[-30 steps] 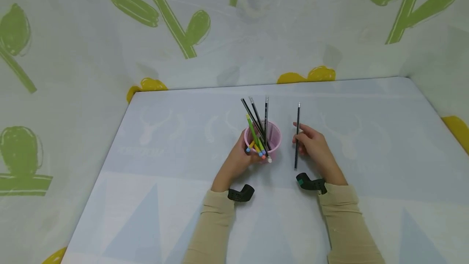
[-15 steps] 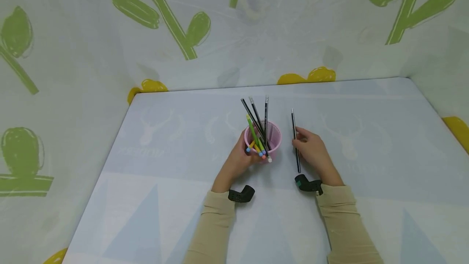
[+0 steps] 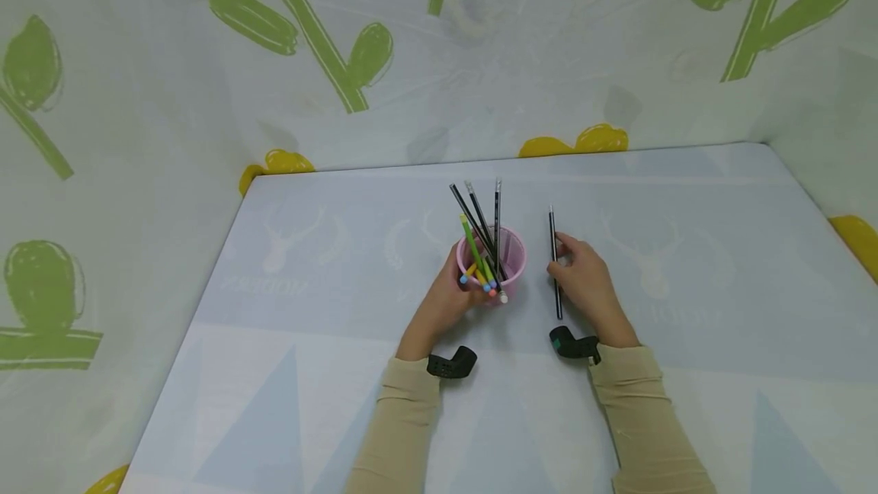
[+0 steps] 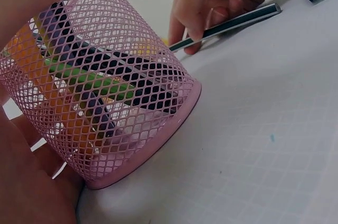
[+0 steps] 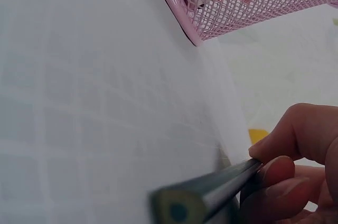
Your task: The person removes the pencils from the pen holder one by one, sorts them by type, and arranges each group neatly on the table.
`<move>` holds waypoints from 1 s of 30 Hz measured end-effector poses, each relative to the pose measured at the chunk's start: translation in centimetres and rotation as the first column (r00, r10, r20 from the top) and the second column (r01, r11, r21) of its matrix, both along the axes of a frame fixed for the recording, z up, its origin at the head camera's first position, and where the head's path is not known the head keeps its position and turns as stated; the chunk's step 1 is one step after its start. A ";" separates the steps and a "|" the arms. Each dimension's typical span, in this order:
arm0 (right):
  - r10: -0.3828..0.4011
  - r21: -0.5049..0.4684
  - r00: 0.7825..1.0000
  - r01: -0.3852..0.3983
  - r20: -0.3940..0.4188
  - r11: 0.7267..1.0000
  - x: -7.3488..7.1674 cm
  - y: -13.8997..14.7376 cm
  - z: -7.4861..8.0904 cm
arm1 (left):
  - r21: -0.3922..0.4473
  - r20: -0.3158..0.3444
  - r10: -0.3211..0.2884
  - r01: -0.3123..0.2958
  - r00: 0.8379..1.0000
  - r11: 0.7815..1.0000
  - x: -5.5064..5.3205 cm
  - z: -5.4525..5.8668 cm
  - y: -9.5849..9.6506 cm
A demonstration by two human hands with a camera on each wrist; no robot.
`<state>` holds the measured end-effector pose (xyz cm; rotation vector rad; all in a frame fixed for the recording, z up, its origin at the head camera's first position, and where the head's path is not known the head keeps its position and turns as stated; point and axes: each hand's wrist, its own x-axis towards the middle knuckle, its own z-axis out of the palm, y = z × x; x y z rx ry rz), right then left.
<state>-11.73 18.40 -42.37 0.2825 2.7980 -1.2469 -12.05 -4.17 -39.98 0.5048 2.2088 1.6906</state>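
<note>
A pink mesh pencil cup (image 3: 516, 274) stands on the table, with my left hand (image 3: 444, 303) curled round its left side. Several pencils lean in it: black ones (image 3: 498, 212) stick up highest, beside a green one (image 3: 468, 233) and shorter colored ends. To the right of the cup, my right hand (image 3: 586, 280) pinches a black pencil (image 3: 552, 238) between thumb and fingers. In the right wrist view that pencil's wooden, dark-cored end (image 5: 179, 211) faces the camera, blurred. Through the mesh (image 4: 121, 86) in the left wrist view, pencils show slanting inside the cup.
The table (image 3: 309, 402) has a pale covering with blue triangles and faint deer prints. Behind it rises a whitish backdrop (image 3: 521, 75) with green plant shapes. A black wrist camera (image 3: 453, 363) sits on the left wrist and another (image 3: 572, 343) on the right.
My right hand has shifted slightly left and its fingers have closed on the black pencil, whose top end tipped left and came nearer. The left hand and the cup hold still.
</note>
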 end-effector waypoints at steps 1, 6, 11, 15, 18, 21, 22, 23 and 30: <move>0.000 -0.002 1.000 0.000 -0.003 1.000 0.0 0.0 0.0 | -0.003 0.001 0.003 -0.003 1.000 1.000 0.0 0.0 0.0; -0.015 -0.012 1.000 0.015 0.002 1.000 0.0 -0.1 0.1 | -0.015 0.018 0.011 -0.011 1.000 1.000 0.0 0.0 0.0; -0.039 -0.032 0.999 0.039 0.003 0.999 0.0 -0.1 0.0 | -0.018 0.016 0.012 -0.012 1.000 1.000 0.0 0.0 0.0; -0.050 -0.061 0.999 0.050 0.000 0.997 0.0 -0.2 -0.2 | -0.010 0.020 0.009 -0.009 1.000 1.000 0.0 0.0 0.0; -0.054 -0.087 0.999 0.054 -0.002 0.995 0.0 -0.1 -0.1 | -0.013 0.018 0.011 -0.011 1.000 1.000 0.0 0.1 0.1; -0.072 -0.127 0.997 0.071 -0.003 0.989 0.1 0.1 -0.2 | -0.032 0.013 0.014 -0.014 1.000 0.999 0.1 0.3 0.1; -0.086 -0.148 0.996 0.085 -0.002 0.985 0.2 0.1 -0.2 | -0.037 0.009 0.016 -0.015 1.000 0.999 0.1 0.3 0.1; -0.102 -0.174 0.995 0.100 -0.001 0.980 0.2 0.2 -0.2 | -0.041 0.004 0.017 -0.016 1.000 0.999 0.1 0.4 0.1; -0.211 -0.347 0.976 0.183 -0.044 0.920 0.5 0.3 -0.2 | -0.068 0.002 0.027 -0.026 1.000 0.997 -0.6 -1.8 0.0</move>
